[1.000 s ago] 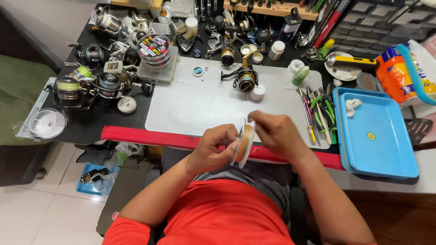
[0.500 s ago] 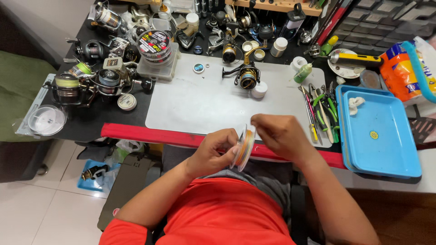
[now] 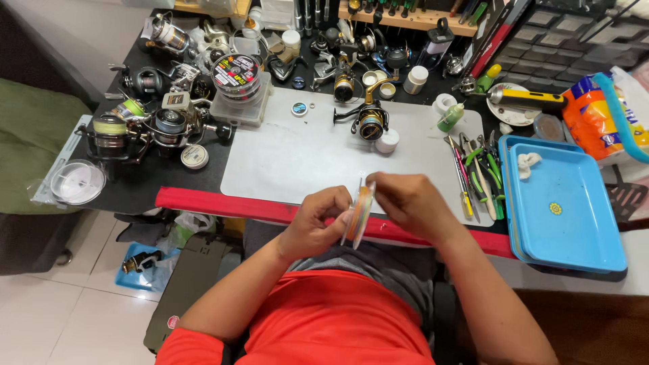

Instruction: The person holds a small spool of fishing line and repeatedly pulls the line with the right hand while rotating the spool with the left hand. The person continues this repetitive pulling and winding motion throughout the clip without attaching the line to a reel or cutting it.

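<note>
Leftmost, a cluster of fishing reels (image 3: pixel 145 125) is crowded on the dark bench. Nearer the middle, the line spool (image 3: pixel 359 214) is gripped on edge by the left hand (image 3: pixel 314 223), just above the red bench edge (image 3: pixel 223 205). Its rim is pinched by the right hand (image 3: pixel 405 201), fingers closed. Probably the spool is best kept steady and the loose end gripped lightly. Rightward, a blue tray (image 3: pixel 574 223) is set beside hand tools (image 3: pixel 478 177).
</note>
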